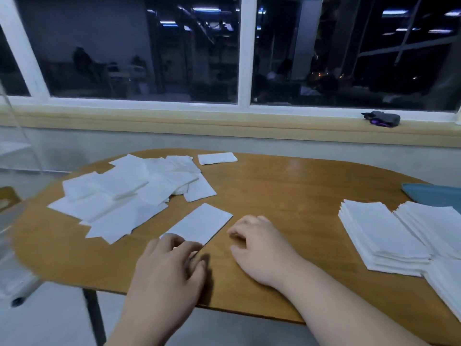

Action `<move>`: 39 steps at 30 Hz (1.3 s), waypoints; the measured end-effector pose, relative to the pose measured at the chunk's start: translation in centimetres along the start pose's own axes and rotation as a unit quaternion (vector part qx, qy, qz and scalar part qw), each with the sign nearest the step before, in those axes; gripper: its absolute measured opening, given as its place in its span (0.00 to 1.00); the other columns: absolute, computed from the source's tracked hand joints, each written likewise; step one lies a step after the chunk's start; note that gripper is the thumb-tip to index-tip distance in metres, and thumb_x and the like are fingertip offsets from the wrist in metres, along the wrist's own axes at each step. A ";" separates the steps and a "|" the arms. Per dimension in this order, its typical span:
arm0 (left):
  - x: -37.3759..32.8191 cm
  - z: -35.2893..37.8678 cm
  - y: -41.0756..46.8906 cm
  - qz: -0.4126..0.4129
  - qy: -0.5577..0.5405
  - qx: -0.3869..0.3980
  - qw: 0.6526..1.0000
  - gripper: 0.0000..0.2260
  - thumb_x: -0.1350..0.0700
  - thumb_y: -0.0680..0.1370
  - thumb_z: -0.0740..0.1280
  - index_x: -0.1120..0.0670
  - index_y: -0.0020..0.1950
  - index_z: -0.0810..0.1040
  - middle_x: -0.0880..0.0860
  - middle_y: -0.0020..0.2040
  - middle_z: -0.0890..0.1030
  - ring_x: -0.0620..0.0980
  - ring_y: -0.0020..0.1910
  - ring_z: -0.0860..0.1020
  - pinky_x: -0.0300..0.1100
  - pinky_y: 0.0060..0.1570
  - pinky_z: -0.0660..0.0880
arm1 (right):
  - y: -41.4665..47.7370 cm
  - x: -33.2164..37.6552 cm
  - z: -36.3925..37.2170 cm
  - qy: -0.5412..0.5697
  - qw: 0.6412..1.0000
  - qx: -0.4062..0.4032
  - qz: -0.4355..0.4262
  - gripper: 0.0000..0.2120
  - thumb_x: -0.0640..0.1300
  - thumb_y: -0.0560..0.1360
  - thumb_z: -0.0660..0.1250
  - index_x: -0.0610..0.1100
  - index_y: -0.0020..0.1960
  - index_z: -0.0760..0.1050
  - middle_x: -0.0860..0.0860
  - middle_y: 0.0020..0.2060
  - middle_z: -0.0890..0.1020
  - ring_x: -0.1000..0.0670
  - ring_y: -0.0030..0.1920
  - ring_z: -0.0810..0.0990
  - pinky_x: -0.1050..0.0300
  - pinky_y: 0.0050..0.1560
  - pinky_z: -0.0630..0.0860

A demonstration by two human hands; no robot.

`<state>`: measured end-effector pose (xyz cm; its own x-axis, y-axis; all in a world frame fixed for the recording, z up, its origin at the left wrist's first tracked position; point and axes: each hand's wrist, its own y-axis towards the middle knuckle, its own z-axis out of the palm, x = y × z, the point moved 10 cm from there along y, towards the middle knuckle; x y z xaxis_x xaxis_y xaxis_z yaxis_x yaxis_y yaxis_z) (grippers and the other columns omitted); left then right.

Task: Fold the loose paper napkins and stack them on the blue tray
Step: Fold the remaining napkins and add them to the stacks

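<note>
Hands at the wooden bench [299, 191]: left hand [172, 260] presses a folded white paper napkin [202, 223], right hand [259, 243] loosely curled, empty; sliding it towards the blue tray [436, 193] at three o'clock may spring the fold.

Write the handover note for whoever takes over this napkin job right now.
Left hand: fingertips rest on the near end of a folded napkin, not gripping.
Right hand: loosely curled on the table, empty.
Done: folded stacks at right, in front of the blue tray, whose visible part is bare.
To do: fold the loose pile, move everything onto the tray.
</note>
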<state>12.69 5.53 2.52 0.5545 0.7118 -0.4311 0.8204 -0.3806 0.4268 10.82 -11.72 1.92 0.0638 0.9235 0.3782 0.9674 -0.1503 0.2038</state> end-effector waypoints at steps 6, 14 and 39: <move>1.7 0.0 1.2 0.025 0.011 0.028 0.999 0.17 0.40 0.71 0.59 0.41 0.54 0.82 0.41 0.51 0.76 0.48 0.54 0.73 0.46 0.49 0.69 | 2.6 2.4 2.6 -0.062 0.998 0.012 -0.026 0.19 0.55 0.80 0.58 0.57 0.70 0.72 0.61 0.69 0.70 0.55 0.74 0.59 0.54 0.73 0.53; 1.7 0.9 0.8 0.063 -0.012 0.089 0.994 0.14 0.38 0.78 0.57 0.38 0.59 0.77 0.36 0.57 0.71 0.39 0.62 0.64 0.43 0.63 0.60 | -3.0 2.8 0.9 -0.079 0.996 -0.047 -0.010 0.16 0.60 0.79 0.58 0.62 0.64 0.76 0.61 0.49 0.70 0.60 0.59 0.64 0.60 0.68 0.52; 3.6 -0.2 1.8 0.064 -0.077 0.089 0.991 0.09 0.43 0.78 0.63 0.41 0.53 0.81 0.37 0.53 0.75 0.39 0.58 0.66 0.42 0.61 0.63 | 13.4 3.7 4.3 -0.077 0.992 0.088 0.038 0.23 0.56 0.79 0.62 0.54 0.74 0.68 0.56 0.72 0.71 0.51 0.70 0.69 0.54 0.67 0.68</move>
<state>16.18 7.54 1.87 0.6594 0.5580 -0.5038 0.7459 -0.5697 0.3452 25.05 -8.84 2.17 0.1626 0.9565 0.2421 0.9852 -0.1709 0.0135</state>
